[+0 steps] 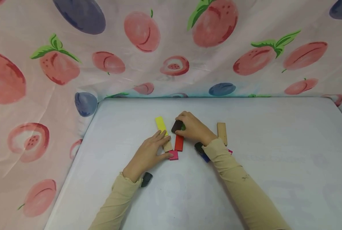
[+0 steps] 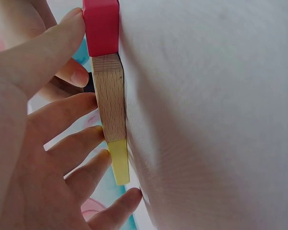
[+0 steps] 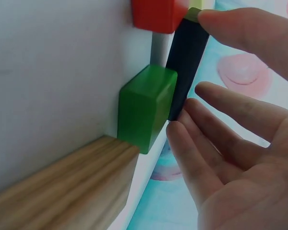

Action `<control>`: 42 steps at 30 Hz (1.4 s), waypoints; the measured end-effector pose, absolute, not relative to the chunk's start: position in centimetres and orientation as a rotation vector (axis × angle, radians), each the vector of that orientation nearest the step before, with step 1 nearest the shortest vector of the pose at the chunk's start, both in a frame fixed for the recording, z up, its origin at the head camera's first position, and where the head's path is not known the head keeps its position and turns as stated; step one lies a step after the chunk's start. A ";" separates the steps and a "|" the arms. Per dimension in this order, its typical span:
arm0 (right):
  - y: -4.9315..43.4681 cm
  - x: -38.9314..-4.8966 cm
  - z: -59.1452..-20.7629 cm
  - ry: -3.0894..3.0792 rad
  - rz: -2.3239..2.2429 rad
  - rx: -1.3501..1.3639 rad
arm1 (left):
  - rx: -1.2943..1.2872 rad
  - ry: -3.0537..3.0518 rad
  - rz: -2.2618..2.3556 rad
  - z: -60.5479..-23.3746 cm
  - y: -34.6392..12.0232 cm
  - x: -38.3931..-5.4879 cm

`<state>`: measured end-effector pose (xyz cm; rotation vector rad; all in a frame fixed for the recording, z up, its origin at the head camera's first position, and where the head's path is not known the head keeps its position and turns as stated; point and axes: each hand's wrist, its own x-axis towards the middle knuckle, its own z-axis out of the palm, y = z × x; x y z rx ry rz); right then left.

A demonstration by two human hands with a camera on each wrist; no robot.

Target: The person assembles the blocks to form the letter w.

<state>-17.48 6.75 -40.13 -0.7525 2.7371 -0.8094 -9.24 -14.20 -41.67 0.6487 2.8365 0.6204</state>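
Note:
In the head view my right hand pinches a black block between thumb and fingers, just above the far end of a red block. A green block is beside the black one in the right wrist view. My left hand has its fingers spread along a row of blocks. Its fingertips touch the yellow block and the plain wooden block, and its thumb rests on the pink block. Red and wooden blocks lie side by side, with pink at their near end.
Under the right forearm lie a black piece and a blue block, partly covered. A wooden block lies right of them, with a pink edge nearby. Another black piece is by the left wrist. Fruit-patterned cloth borders the white table.

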 end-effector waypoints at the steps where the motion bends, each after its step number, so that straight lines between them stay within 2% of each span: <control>1: 6.8 -17.5 -40.1 2.736 -0.811 -0.743 | 0.644 2.836 0.621 -41.7 -14.2 -9.2; 42: 8.3 -17.4 -40.3 2.686 -0.732 -0.789 | 0.630 2.837 0.600 -41.7 -14.1 -9.1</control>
